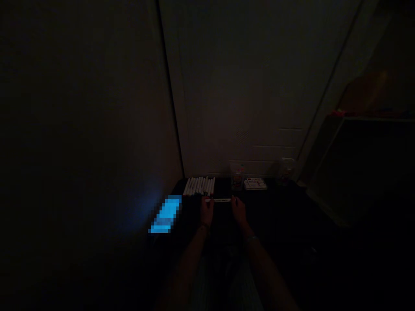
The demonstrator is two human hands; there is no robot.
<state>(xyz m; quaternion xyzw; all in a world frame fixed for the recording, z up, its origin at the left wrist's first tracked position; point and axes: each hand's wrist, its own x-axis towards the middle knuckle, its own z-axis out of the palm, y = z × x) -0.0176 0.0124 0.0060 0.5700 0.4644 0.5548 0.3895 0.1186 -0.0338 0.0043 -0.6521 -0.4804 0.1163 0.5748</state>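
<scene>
The left hand (206, 211) and right hand (239, 211) pinch a slim, straight white stick (222, 200), cylindrical white markers (198, 185) lying at its ten o'clock.

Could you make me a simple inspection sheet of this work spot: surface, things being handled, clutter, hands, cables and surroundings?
Surface: dark tabletop, dimly lit; details hard to make out.
Job's things: slim white pen-like item between the hands; row of white pens lying side by side beyond the left hand.
Clutter: two clear containers with a white stack between them; glowing screen, pixelated, at the left.
Hands: left hand and right hand pinch opposite ends of the pen-like item.
Cables: nothing seen.
Surroundings: pale panel behind; dark wall at left; something red at right, unclear.
</scene>
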